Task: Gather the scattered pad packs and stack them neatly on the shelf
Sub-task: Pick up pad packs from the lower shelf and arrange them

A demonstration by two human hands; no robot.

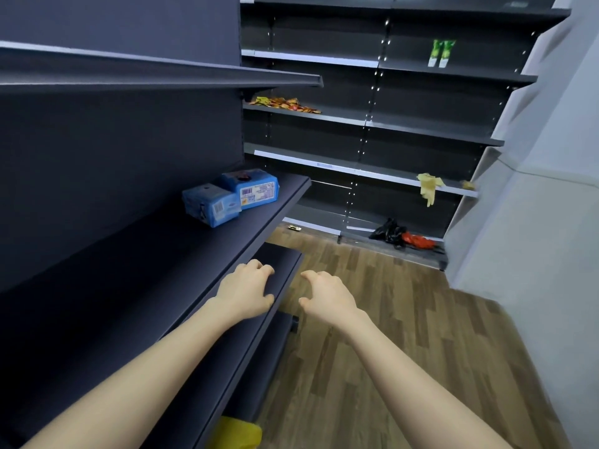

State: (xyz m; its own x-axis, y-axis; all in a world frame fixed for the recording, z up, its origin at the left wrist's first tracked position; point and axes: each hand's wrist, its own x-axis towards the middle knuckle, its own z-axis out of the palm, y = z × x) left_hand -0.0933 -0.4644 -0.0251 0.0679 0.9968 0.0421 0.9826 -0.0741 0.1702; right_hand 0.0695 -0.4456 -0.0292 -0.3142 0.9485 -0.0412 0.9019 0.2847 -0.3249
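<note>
Head view: one blue plastic-wrapped pad pack (210, 205) lies touching a second blue pack (256, 188) near the far end of the dark grey metal shelf (155, 273). The left hand (246, 288) is over that shelf's front edge and the right hand (327, 296) over the brown wood-plank floor (382, 367), both empty with fingers loosely curled.

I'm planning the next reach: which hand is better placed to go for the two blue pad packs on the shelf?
Left. The left hand is at the front edge of the shelf that carries the blue pad packs; the right hand hangs out over the floor. Both are empty.
</note>
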